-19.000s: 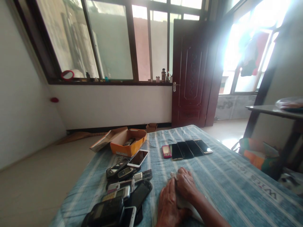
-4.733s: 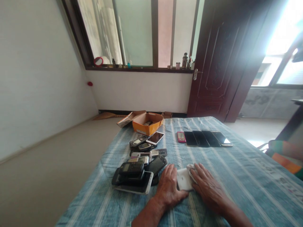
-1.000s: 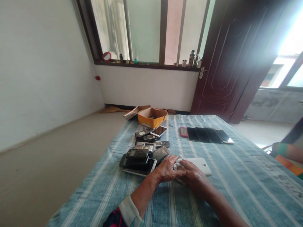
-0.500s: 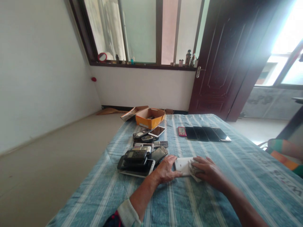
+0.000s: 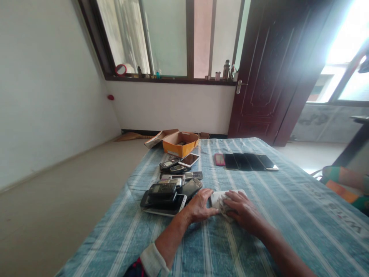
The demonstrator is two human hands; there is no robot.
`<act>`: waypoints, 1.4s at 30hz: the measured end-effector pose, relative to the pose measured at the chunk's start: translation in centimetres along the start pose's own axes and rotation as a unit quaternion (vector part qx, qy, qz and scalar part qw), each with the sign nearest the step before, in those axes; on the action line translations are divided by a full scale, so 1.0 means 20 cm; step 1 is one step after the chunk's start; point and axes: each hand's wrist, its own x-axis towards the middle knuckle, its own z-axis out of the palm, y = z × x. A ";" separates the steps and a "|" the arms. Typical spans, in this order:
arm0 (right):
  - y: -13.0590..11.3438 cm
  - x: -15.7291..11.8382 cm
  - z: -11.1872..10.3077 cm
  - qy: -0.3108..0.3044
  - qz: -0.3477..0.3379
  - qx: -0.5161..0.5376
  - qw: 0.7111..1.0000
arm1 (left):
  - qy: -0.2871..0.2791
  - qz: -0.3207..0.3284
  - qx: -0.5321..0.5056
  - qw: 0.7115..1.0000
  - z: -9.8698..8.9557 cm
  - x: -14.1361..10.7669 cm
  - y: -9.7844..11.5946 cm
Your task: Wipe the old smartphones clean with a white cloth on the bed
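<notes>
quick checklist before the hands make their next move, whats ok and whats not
1. White phone steadied: ok, left hand is at its left end.
2. White cloth on the phone: ok, it lies under the fingers of the right hand.
3. Whole upper surface of the phone clean: cannot tell, cloth and fingers cover part of it.
4. Row of dark-screened phones away from both hands: ok, it lies beyond them.
5. Heaped phones laid out singly: not ok, several are stacked.
6. Orange box closed: not ok, it stands open.
</notes>
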 end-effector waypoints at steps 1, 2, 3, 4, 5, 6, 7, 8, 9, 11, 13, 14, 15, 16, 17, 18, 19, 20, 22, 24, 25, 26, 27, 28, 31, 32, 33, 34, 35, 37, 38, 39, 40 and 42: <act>-0.02 0.01 0.01 0.008 -0.005 -0.003 1.000 | 0.000 0.001 0.001 1.000 0.00 0.00 0.00; -0.04 0.01 0.02 0.017 -0.009 -0.006 1.000 | -0.001 0.001 0.001 1.000 0.00 0.00 0.00; -0.05 0.02 0.03 0.027 -0.014 -0.011 0.999 | -0.002 -0.002 0.001 1.000 0.00 0.00 0.00; -0.07 0.02 0.04 0.036 -0.019 -0.015 0.999 | -0.004 -0.005 -0.001 1.000 0.00 0.00 0.00; -0.08 0.02 0.06 0.045 -0.022 -0.020 0.999 | -0.005 -0.008 -0.002 1.000 0.00 0.00 0.00; -0.09 0.03 0.07 0.053 -0.025 -0.025 0.998 | -0.004 -0.010 -0.005 1.000 0.00 0.00 0.00; -0.09 0.03 0.07 0.060 -0.027 -0.029 0.997 | -0.003 -0.010 -0.007 1.000 0.00 0.00 0.00; -0.10 0.03 0.08 0.065 -0.029 -0.033 0.997 | -0.001 -0.010 -0.008 1.000 0.00 0.00 0.01; -0.11 0.04 0.09 0.069 -0.033 -0.035 0.996 | 0.000 -0.010 -0.009 1.000 -0.01 0.00 0.01; -0.11 0.04 0.10 0.076 -0.040 -0.036 0.996 | -0.001 -0.009 -0.011 1.000 -0.01 0.00 0.01; -0.12 0.05 0.10 0.077 -0.042 -0.034 0.996 | -0.004 -0.005 -0.011 1.000 -0.01 0.00 0.02; -0.12 0.05 0.09 0.073 -0.041 -0.033 0.996 | -0.004 -0.002 -0.012 1.000 -0.01 0.00 0.02; -0.12 0.05 0.08 0.066 -0.038 -0.032 0.997 | -0.003 0.000 -0.013 1.000 -0.01 0.00 0.02; -0.11 0.05 0.07 0.056 -0.034 -0.031 0.997 | -0.002 -0.001 -0.013 1.000 -0.01 0.00 0.01; -0.10 0.05 0.05 0.045 -0.030 -0.030 0.998 | 0.000 -0.003 -0.012 1.000 -0.01 0.00 0.01; -0.08 0.04 0.04 0.032 -0.024 -0.029 0.999 | 0.001 -0.007 -0.011 1.000 -0.01 0.00 0.01; -0.05 0.03 0.01 0.021 -0.017 -0.027 0.999 | 0.000 -0.010 -0.010 1.000 -0.01 0.00 0.01; -0.02 0.02 -0.01 0.010 -0.009 -0.024 1.000 | -0.003 -0.011 -0.008 1.000 -0.01 0.00 0.01; 0.05 0.00 -0.04 -0.004 0.013 -0.013 1.000 | -0.007 -0.011 -0.006 1.000 -0.01 0.00 0.01; 0.12 -0.03 -0.07 -0.010 0.043 -0.003 0.999 | -0.008 -0.011 -0.006 1.000 -0.01 0.00 0.00; 0.15 -0.04 -0.09 -0.013 0.055 0.005 0.998 | -0.008 -0.013 -0.006 1.000 -0.01 0.00 0.00; 0.17 -0.05 -0.09 -0.016 0.063 0.012 0.998 | -0.006 -0.015 -0.007 1.000 0.00 0.00 0.00; 0.20 -0.05 -0.10 -0.020 0.066 0.019 0.997 | -0.005 -0.017 -0.008 1.000 0.00 0.00 0.00; 0.21 -0.06 -0.11 -0.023 0.065 0.025 0.997 | -0.004 -0.018 -0.009 1.000 0.00 0.00 -0.01; 0.24 -0.06 -0.12 -0.033 0.052 0.035 0.997 | -0.002 -0.017 -0.009 1.000 0.00 0.00 -0.01; 0.24 -0.06 -0.12 -0.034 0.050 0.034 0.998 | -0.003 -0.015 -0.007 1.000 0.00 0.00 -0.01; 0.24 -0.06 -0.12 -0.034 0.050 0.031 0.998 | -0.005 -0.014 -0.005 1.000 0.00 0.00 -0.01; 0.23 -0.06 -0.12 -0.034 0.050 0.026 0.998 | -0.007 -0.014 -0.004 1.000 0.00 0.00 -0.01; 0.22 -0.05 -0.11 -0.034 0.049 0.019 0.998 | -0.008 -0.014 -0.003 1.000 0.00 0.00 -0.01; 0.19 -0.04 -0.10 -0.031 0.039 0.004 0.999 | -0.008 -0.015 -0.002 1.000 -0.01 0.00 0.00; 0.16 -0.04 -0.09 -0.028 0.030 -0.003 0.999 | -0.008 -0.016 -0.002 1.000 -0.01 0.00 0.00; 0.13 -0.03 -0.08 -0.023 0.020 -0.010 0.999 | -0.008 -0.016 -0.003 1.000 -0.01 0.00 0.00; 0.10 -0.02 -0.07 -0.016 0.010 -0.016 1.000 | -0.008 -0.017 -0.002 1.000 -0.01 0.00 0.01; 0.04 -0.01 -0.05 -0.002 -0.006 -0.027 1.000 | -0.010 -0.015 0.000 1.000 -0.01 0.00 0.01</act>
